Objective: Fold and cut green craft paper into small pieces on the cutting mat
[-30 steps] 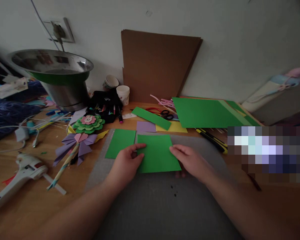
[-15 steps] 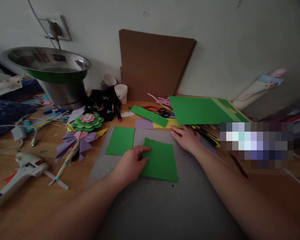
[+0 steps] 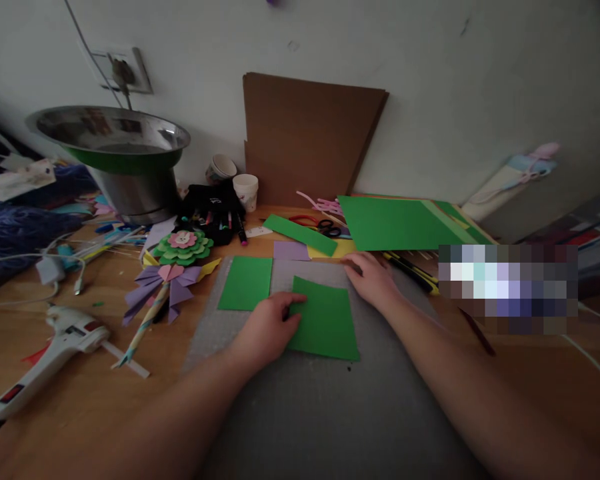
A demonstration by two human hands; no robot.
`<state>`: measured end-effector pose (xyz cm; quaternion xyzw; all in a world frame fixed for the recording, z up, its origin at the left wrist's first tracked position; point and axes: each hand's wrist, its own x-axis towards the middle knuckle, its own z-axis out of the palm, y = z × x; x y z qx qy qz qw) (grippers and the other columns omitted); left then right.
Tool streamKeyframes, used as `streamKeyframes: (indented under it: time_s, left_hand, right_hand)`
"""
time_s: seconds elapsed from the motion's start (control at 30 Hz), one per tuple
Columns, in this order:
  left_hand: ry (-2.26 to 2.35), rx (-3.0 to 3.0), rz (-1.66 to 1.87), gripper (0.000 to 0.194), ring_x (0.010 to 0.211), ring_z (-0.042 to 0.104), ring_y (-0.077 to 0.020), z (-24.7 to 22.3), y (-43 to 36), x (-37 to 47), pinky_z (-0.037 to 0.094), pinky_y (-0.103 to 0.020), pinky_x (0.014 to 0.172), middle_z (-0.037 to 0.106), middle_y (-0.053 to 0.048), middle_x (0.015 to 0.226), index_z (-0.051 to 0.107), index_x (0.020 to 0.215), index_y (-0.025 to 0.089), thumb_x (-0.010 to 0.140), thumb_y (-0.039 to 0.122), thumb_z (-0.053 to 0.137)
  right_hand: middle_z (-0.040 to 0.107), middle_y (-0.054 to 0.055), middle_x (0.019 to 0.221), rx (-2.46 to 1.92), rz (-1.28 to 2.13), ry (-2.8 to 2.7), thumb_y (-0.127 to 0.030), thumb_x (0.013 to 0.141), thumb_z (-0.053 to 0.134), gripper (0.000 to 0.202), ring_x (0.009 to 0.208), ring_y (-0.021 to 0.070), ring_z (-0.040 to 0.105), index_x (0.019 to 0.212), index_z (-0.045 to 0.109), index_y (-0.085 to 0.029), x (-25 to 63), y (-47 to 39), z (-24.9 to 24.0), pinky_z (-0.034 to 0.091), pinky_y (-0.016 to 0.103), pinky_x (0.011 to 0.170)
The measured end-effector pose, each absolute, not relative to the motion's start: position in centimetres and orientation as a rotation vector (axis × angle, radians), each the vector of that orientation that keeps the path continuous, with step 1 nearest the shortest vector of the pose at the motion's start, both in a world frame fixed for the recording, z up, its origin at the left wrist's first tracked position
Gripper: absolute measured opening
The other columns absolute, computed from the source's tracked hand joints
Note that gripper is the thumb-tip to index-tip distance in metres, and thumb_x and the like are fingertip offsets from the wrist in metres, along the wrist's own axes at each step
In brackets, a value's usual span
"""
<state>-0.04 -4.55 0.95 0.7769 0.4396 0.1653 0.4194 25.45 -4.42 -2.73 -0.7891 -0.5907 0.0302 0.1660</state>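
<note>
A green sheet [image 3: 325, 323] lies on the grey mat [image 3: 330, 413], with my left hand [image 3: 270, 327] at its left edge. The index finger of that hand rests on the sheet and the thumb is apart from it, so the hand is open. Up and to the left is a smaller green piece [image 3: 247, 283]. My right hand [image 3: 370, 277] lies at the mat's far edge, fingers spread beside a yellow piece [image 3: 325, 249]; it looks open. A narrow green strip [image 3: 300, 233] lies across the yellow piece and near a purple piece [image 3: 290, 251].
A glue gun [image 3: 75, 333] and a paper flower [image 3: 183, 247] are at the left. Behind stand a metal basin [image 3: 130, 160], a paper cup [image 3: 246, 190] and brown boards [image 3: 310, 140]. Scissors [image 3: 329, 229], large green sheets [image 3: 395, 223] and a yellow-black cutter [image 3: 413, 272] lie at the back right.
The view has shifted a little, so the surroundings appear slightly lower and, at the left, further right. Both hands keep nearly the same places beside the sheets.
</note>
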Motion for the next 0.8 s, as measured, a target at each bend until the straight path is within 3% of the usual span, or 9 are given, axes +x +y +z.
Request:
streamKeyframes:
  time_s: [0.13,0.43,0.6,0.8]
  left_hand:
    - [1.092,1.948,0.423,0.039,0.066,0.051,-0.0147,0.8,-4.5,0.0,0.039,-0.025,0.062,0.059,-0.002,0.075,0.064,0.115,0.017,0.077,0.016,0.052]
    - [1.093,1.947,0.455,0.038,0.069,0.053,-0.0152,0.5,-4.7,0.0,0.041,-0.026,0.064,0.063,-0.003,0.08,0.064,0.114,0.017,0.077,0.018,0.052]
    - [1.075,1.959,0.471,0.038,0.073,0.056,-0.0158,0.5,-4.7,0.0,0.044,-0.026,0.068,0.065,-0.003,0.084,0.064,0.113,0.017,0.077,0.016,0.052]
    - [1.066,1.966,0.478,0.039,0.077,0.057,-0.0168,0.4,-4.7,-0.1,0.044,-0.027,0.071,0.066,-0.005,0.086,0.063,0.115,0.015,0.077,0.015,0.052]
  right_hand:
    - [0.053,0.005,0.132,-2.195,0.078,-1.747,-0.031,0.088,0.045,0.03,0.12,0.0232,0.049,0.113,0.063,-0.03,24.8,-4.7,-2.7,0.028,0.05,0.103]
    - [0.039,0.01,0.145,-2.225,0.116,-1.874,-0.038,0.092,0.039,0.042,0.13,0.0278,0.039,0.131,0.051,-0.028,23.7,-4.0,-2.7,0.021,0.059,0.105]
    - [0.041,0.007,0.145,-2.171,0.157,-1.986,-0.035,0.092,0.037,0.045,0.134,0.0247,0.035,0.136,0.044,-0.027,22.7,-3.3,-2.4,0.023,0.054,0.107]
    - [0.047,0.006,0.141,-2.058,0.205,-2.088,-0.029,0.092,0.037,0.046,0.132,0.021,0.039,0.138,0.041,-0.025,21.8,-2.5,-2.0,0.019,0.047,0.111]
